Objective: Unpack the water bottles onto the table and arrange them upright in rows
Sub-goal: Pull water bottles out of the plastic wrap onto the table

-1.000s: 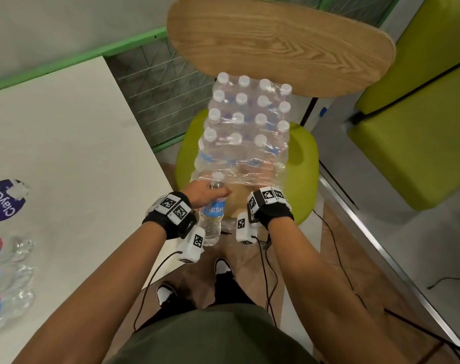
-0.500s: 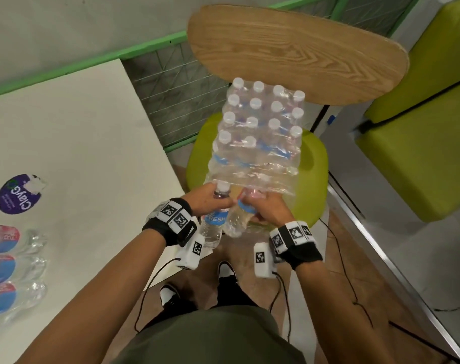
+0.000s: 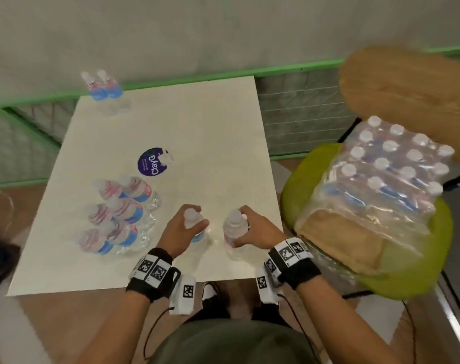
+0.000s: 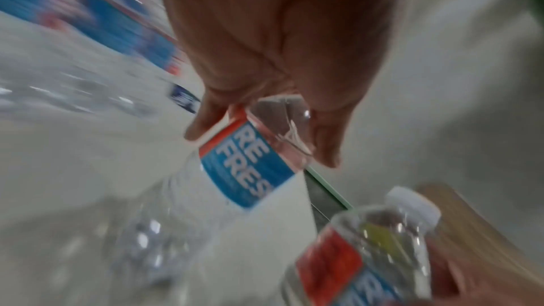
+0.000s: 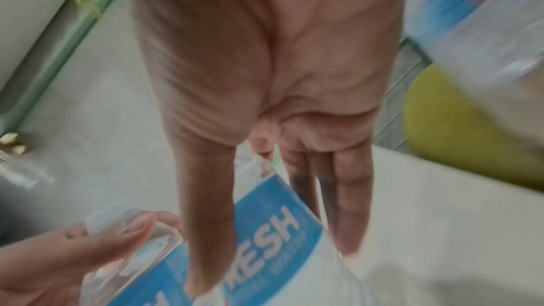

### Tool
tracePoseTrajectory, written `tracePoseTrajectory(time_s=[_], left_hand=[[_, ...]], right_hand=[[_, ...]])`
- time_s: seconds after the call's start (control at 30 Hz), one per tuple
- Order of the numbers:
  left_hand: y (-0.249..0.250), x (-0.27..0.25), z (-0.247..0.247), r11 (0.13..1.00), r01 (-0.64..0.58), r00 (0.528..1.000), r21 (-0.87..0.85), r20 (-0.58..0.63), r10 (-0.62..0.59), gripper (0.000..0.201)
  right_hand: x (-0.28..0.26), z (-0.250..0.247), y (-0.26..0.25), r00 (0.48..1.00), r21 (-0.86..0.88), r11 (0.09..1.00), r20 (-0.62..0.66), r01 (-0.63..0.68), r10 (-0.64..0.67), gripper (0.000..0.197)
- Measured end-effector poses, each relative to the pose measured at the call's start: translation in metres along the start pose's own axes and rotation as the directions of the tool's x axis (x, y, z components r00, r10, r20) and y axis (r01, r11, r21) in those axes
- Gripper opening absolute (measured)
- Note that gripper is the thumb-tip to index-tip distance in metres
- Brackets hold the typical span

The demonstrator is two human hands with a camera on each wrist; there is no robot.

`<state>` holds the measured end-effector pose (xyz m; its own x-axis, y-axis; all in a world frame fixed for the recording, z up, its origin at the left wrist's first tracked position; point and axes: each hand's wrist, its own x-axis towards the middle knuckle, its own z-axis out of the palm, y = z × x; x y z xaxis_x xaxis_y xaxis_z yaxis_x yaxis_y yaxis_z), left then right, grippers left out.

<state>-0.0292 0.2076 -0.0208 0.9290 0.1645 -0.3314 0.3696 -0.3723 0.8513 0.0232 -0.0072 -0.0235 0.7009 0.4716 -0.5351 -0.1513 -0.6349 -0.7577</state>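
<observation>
My left hand (image 3: 181,229) grips a clear water bottle (image 3: 194,227) with a blue and red label (image 4: 247,166) near its top, over the near edge of the white table (image 3: 197,127). My right hand (image 3: 257,229) holds a second bottle (image 3: 234,229) by its shoulder, label (image 5: 265,229) under the fingers (image 5: 350,206). Both bottles stand about upright, side by side. Several bottles (image 3: 118,214) stand in rows at the table's near left, and two more (image 3: 103,85) at the far left corner. The shrink-wrapped pack (image 3: 386,174) sits on the green chair (image 3: 407,271) to the right.
A purple round sticker (image 3: 152,161) lies mid-table. The chair has a wooden backrest (image 3: 407,95). A green-framed mesh railing (image 3: 302,111) runs behind the table. Cables (image 3: 155,329) hang from my wrists above my shoes on the floor.
Both hands have pulled a bottle each out of the pack and swung left from the chair to the table's near edge. The view has turned left with them.
</observation>
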Motion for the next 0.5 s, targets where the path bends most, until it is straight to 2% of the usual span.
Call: tracePoseTrajectory(time_s=[0.1, 0.2, 0.33, 0.4, 0.5], left_hand=[[-0.020, -0.006, -0.025, 0.995, 0.021, 0.966, -0.095, -0.253, -0.045, 0.032], [-0.027, -0.005, -0.044, 0.986, -0.019, 0.914, -0.167, -0.403, -0.051, 0.022], [-0.034, 0.003, -0.060, 0.979, -0.094, 0.868, -0.179, -0.496, -0.008, 0.018], [-0.037, 0.007, -0.061, 0.979, -0.095, 0.855, -0.179, -0.519, -0.012, 0.015], [-0.036, 0.011, -0.057, 0.982, -0.075, 0.838, -0.173, -0.544, -0.032, 0.022]], right_hand=[[0.036, 0.031, -0.039, 0.998, -0.024, 0.999, -0.041, 0.048, -0.049, 0.071], [0.065, 0.057, -0.073, 0.994, -0.041, 0.997, -0.084, 0.068, -0.071, 0.071], [0.096, 0.075, -0.106, 0.987, -0.065, 0.994, -0.127, 0.091, -0.099, 0.068], [0.109, 0.079, -0.117, 0.985, -0.086, 0.992, -0.139, 0.090, -0.101, 0.067], [0.125, 0.081, -0.129, 0.983, -0.122, 0.989, -0.151, 0.089, -0.107, 0.066]])
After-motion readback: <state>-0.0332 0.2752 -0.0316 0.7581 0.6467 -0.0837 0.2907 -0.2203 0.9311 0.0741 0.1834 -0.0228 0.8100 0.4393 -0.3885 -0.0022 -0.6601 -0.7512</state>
